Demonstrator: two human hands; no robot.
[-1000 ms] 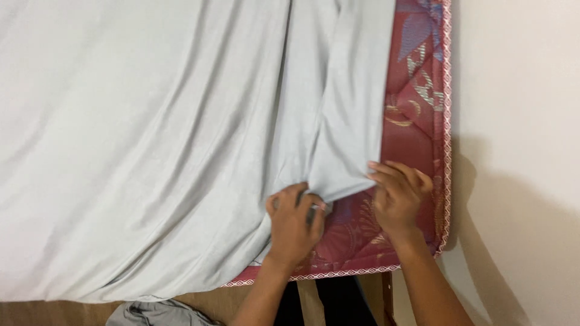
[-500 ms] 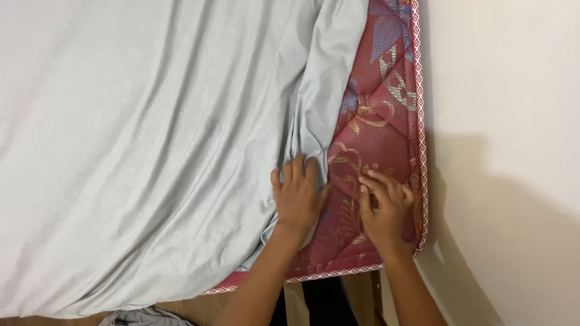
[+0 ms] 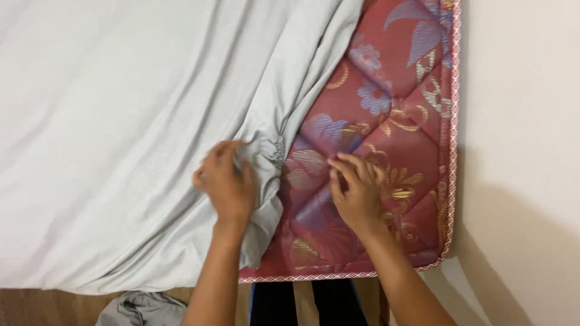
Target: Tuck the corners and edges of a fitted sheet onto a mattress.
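A pale grey fitted sheet covers most of a red quilted mattress with a floral pattern. The sheet's elastic corner is bunched beside the bare mattress corner. My left hand is closed on that bunched sheet edge. My right hand rests on the bare mattress just right of the sheet, fingers bent, holding nothing I can see.
A cream wall runs along the mattress's right side. The mattress's trimmed front edge lies below my hands, with wooden bed slats beneath. A crumpled grey cloth lies at the bottom left.
The sheet corner has been drawn leftward, baring more of the red mattress. My left hand moved left with the sheet; my right hand let go of the sheet and lies on the mattress.
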